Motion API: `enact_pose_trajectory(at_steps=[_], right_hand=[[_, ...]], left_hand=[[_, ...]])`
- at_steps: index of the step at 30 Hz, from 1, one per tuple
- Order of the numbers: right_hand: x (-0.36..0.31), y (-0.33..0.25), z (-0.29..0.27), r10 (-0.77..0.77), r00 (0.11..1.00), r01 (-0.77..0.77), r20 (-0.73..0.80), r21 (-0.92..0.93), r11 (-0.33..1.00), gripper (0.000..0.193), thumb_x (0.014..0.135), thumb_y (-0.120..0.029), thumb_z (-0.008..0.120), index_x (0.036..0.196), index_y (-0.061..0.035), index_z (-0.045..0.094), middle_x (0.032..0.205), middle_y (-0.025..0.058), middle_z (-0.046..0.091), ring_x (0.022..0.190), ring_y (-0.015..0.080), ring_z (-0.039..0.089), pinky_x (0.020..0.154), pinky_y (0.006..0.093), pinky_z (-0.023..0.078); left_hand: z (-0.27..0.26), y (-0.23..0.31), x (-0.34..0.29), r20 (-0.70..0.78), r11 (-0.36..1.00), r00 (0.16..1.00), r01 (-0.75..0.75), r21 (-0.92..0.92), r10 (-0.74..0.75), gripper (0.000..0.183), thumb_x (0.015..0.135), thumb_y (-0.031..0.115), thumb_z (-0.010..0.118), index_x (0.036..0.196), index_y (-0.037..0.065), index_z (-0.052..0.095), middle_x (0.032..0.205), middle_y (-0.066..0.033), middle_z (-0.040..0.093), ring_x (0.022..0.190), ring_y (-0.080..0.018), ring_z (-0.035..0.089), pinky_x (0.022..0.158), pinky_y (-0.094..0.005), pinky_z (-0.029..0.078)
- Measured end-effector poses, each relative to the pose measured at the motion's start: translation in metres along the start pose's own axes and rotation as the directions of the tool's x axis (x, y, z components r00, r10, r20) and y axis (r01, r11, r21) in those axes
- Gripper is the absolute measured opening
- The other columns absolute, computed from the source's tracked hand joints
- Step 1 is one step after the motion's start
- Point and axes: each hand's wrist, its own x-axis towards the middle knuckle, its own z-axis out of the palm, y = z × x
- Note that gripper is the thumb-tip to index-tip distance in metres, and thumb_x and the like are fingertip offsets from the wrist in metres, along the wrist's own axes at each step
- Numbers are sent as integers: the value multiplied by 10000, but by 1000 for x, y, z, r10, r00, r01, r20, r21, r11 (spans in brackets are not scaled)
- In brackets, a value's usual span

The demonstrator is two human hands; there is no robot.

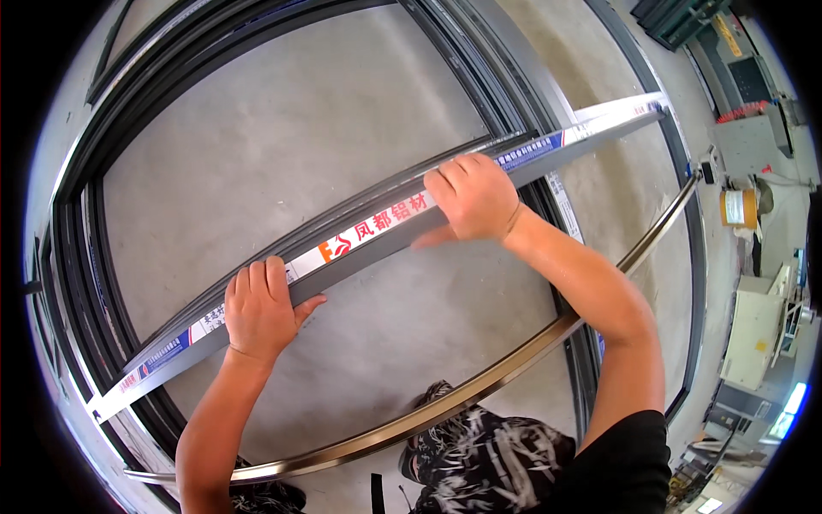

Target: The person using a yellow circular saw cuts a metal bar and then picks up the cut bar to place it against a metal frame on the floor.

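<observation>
A long grey metal profile, its upper face covered with printed white and blue film, slants from the lower left up to the upper right. My left hand grips it left of the middle, fingers over the filmed face and thumb against the grey side. Further right, my right hand is closed round the same profile, its thumb blurred underneath. Just beyond run thin dark profiles, nearly parallel. Below them all is a large dark frame made of several stacked bars.
Between my body and the held profile, a shiny bronze-coloured bar crosses the frame. Grey concrete floor shows through the openings. Along the right side stand a cream-coloured machine cabinet, an orange-yellow spool and a lit screen.
</observation>
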Motion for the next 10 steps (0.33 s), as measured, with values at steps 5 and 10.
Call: enact_pose_trajectory(at_steps=[5,10], right_hand=[[1,-2,5,-6,999,7,-39,16,1000,738,722,-771,537,721,-33,550,643,55,489,594,221,490,559,317,413],[1,-1,-1,19,999,-20,46,34,999,764,730,-771,528,771,-10,588,661,75,513,608,232,510,572,325,415]], left_hand=[[0,3,0,26,999,999,26,-44,-25,727,587,543,762,1006,9,505,858,-115,545,771,-294,548,680,-411,459],[-4,18,3,24,988,990,143,-60,-142,727,575,545,769,1007,20,510,863,-107,550,809,-279,552,737,-396,451]])
